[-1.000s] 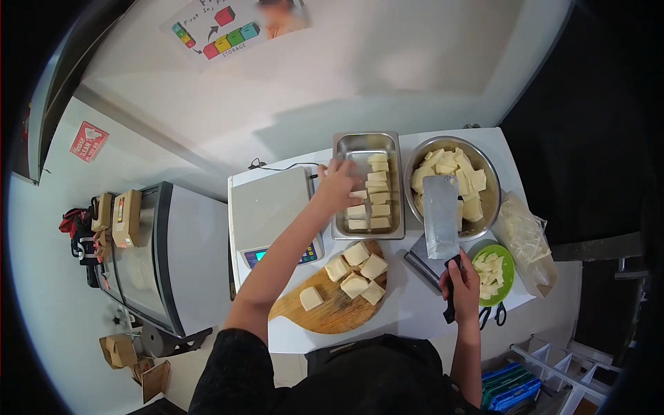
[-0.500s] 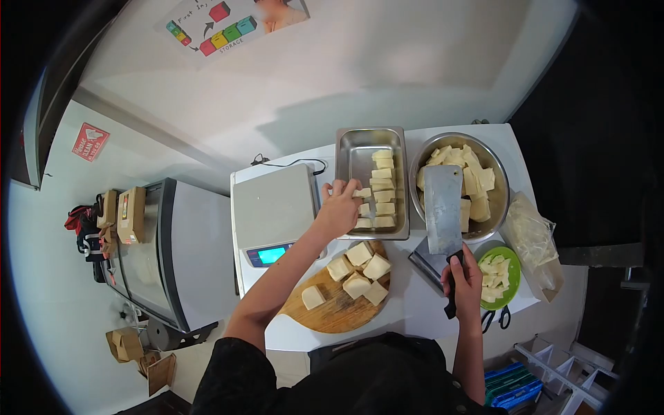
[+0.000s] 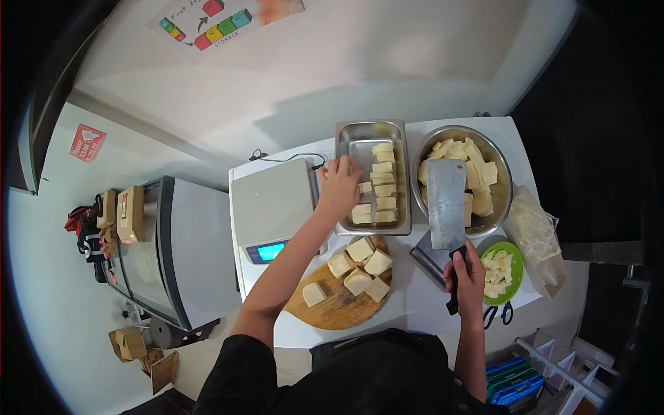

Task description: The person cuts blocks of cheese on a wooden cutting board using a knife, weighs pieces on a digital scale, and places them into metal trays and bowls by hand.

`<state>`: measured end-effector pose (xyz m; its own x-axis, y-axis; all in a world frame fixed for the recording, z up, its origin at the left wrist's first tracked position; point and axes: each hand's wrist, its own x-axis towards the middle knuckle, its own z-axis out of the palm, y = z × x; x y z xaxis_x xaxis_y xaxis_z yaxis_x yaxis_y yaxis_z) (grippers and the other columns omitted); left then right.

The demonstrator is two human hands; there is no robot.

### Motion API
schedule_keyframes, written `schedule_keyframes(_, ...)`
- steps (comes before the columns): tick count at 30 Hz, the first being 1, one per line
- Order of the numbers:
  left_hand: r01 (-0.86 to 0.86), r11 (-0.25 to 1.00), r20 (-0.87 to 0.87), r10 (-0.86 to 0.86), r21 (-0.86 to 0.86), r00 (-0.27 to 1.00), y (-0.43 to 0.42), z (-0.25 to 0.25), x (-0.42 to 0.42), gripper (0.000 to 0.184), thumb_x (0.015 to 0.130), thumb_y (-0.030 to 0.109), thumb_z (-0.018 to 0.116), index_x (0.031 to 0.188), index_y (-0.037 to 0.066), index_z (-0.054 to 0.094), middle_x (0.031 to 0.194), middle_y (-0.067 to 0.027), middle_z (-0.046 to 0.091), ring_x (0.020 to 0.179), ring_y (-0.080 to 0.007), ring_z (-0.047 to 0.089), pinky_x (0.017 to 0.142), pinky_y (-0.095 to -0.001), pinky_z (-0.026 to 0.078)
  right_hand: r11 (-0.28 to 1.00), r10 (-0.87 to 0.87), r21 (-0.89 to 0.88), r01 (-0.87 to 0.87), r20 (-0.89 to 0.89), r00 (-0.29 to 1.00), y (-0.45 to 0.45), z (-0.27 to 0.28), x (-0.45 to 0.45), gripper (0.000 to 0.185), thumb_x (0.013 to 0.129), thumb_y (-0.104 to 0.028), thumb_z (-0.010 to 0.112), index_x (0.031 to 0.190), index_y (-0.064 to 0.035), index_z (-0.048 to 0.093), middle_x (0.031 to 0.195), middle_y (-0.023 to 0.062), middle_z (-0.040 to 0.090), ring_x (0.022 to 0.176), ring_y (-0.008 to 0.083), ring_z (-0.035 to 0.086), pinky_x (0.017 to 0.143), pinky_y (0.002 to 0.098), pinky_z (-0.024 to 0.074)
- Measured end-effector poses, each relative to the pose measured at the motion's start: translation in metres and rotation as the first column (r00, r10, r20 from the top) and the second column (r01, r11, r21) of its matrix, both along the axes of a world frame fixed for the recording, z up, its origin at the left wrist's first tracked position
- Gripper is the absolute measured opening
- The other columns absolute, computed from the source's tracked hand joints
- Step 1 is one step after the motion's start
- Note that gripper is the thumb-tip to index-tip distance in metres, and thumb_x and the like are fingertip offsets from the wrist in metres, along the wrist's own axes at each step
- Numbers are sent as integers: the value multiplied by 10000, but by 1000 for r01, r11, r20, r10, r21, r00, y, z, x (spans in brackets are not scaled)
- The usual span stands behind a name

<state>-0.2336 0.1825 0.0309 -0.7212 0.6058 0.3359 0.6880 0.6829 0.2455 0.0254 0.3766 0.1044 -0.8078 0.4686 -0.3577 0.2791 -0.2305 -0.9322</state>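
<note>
My left hand [image 3: 337, 188] reaches over the left rim of a steel pan [image 3: 360, 133]. Its fingers are bent and a little apart, the tips smeared; I see nothing held in them. Pale yellow blocks [image 3: 384, 189] stand in a column inside the pan, with a few more in a shorter column beside my fingers. In my right hand [image 3: 468, 273] is a cleaver [image 3: 447, 207], gripped by its black handle. The broad blade points away from me, above the near left part of a steel bowl [image 3: 510, 181] full of pale slices [image 3: 477, 162].
Larger pale blocks [image 3: 357, 281] rest on a wooden board [image 3: 332, 315] near me. At left stands a digital scale [image 3: 273, 200]. On the right are a green bowl [image 3: 514, 270] of scraps, a plastic bag [image 3: 532, 228] and scissors [image 3: 507, 313]. A grey metal object [image 3: 429, 261] lies beneath the cleaver.
My left hand has moved a little farther up along the pan's left side, uncovering more of the shorter column. My right hand still holds the cleaver in nearly the same place. The view has shifted slightly.
</note>
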Motion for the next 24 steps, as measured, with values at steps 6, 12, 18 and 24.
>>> schedule_keyframes(6,60,973,65,-46,-224,997,10,-5,-19,89,669,120,682,720,170,736,1085,-17,483,1087,-276,408,896,-545,286,1000,-4,6,4,-23,1000,-2,2,0,446,1003,-204,495,1422,-73,414,650,15,531,476,56,427,438,190,353)
schedule_keyframes(12,144,965,141,-114,-221,983,1,-2,-16,96,625,126,714,666,211,736,1089,12,489,1102,-267,407,909,-584,279,1000,-11,20,11,2,1000,-3,0,2,444,1004,-204,493,1423,-76,414,647,10,522,483,55,429,442,188,350)
schedule_keyframes(18,144,977,135,-123,-158,983,1,1,-13,124,644,116,699,694,221,743,1125,19,493,1118,-267,405,934,-596,272,1000,-10,5,10,-10,1000,-10,8,1,459,996,-203,518,1418,-52,418,662,8,539,495,45,415,447,184,341)
schedule_keyframes(24,83,992,53,-78,-98,996,-17,11,1,278,733,106,658,978,217,725,1151,4,503,1135,-274,413,949,-571,297,996,48,73,-45,-45,998,-16,9,7,452,999,-204,509,1416,-54,420,653,13,531,492,49,415,447,190,341)
